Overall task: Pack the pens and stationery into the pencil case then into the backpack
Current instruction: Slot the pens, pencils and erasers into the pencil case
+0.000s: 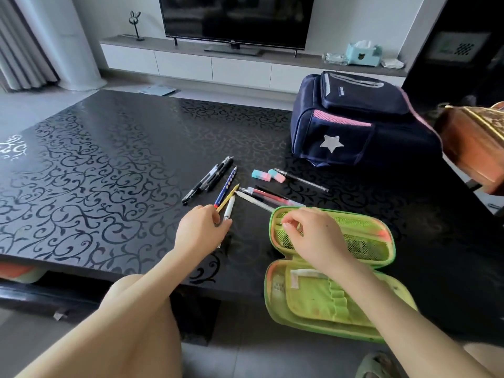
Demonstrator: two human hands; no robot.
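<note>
From the head view, the packing looks barely begun. The green pencil case lies open in the lower right of the frame, with no pens in its halves that I can make out. The backpack sits well apart at the upper right, not yet in use. Black pens, a blue pencil, a yellow pencil, two erasers and several more pens lie loose on the dark table at mid-frame, just above both hands. The left hand, left of the case, grips a white pen. The right hand hovers, fingers curled, over the case's upper half; whether it pinches anything I cannot tell.
</note>
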